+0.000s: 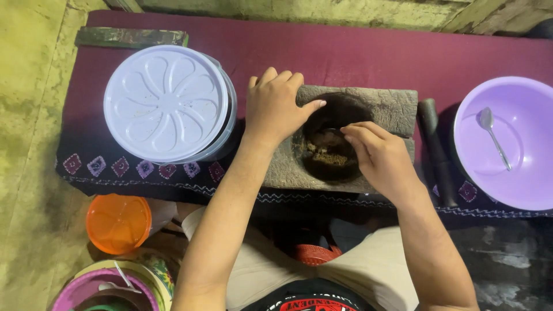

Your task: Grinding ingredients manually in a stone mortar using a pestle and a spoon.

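Observation:
A grey stone mortar block with a round hollow lies on a maroon cloth. Brownish ground matter sits in the hollow. My left hand rests on the block's upper left edge, thumb at the hollow's rim, steadying it. My right hand reaches into the hollow from the right, fingers pinched together over the brown matter; what they hold is too small to tell.
A white lidded container stands left of the block. A dark stone pestle lies to its right, beside a purple bowl with a metal spoon. An orange lid and stacked bowls sit on the floor.

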